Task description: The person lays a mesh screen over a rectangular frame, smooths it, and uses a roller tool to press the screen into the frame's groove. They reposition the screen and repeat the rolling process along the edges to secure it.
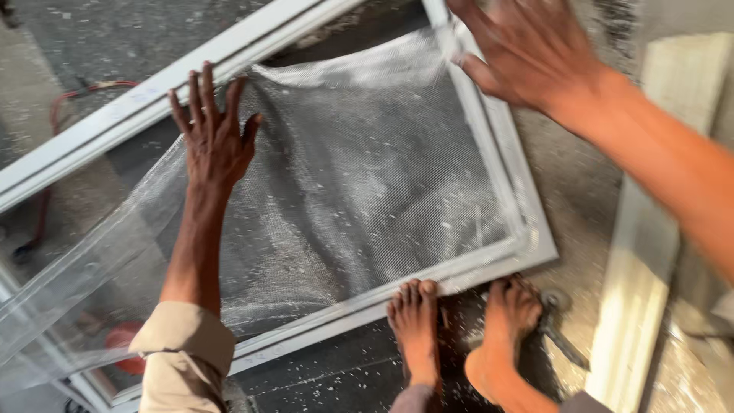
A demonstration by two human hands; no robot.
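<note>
Nearest us, our right hand [527,53] lies blurred, fingers loosely open, on the white frame [501,164] at its far corner. Our left hand [214,134] presses spread fingers flat on the mesh [359,176], which drapes loose over the frame; it could slip or wrinkle where it bulges between our hands

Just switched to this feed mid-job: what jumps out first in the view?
A sheet of translucent mesh fills the middle, draped loosely over a white rectangular frame lying on a dusty floor. The left hand presses flat on the mesh with fingers spread, while the right hand, blurred, is at the frame's upper right corner. Two bare feet stand at the frame's lower edge.
</note>
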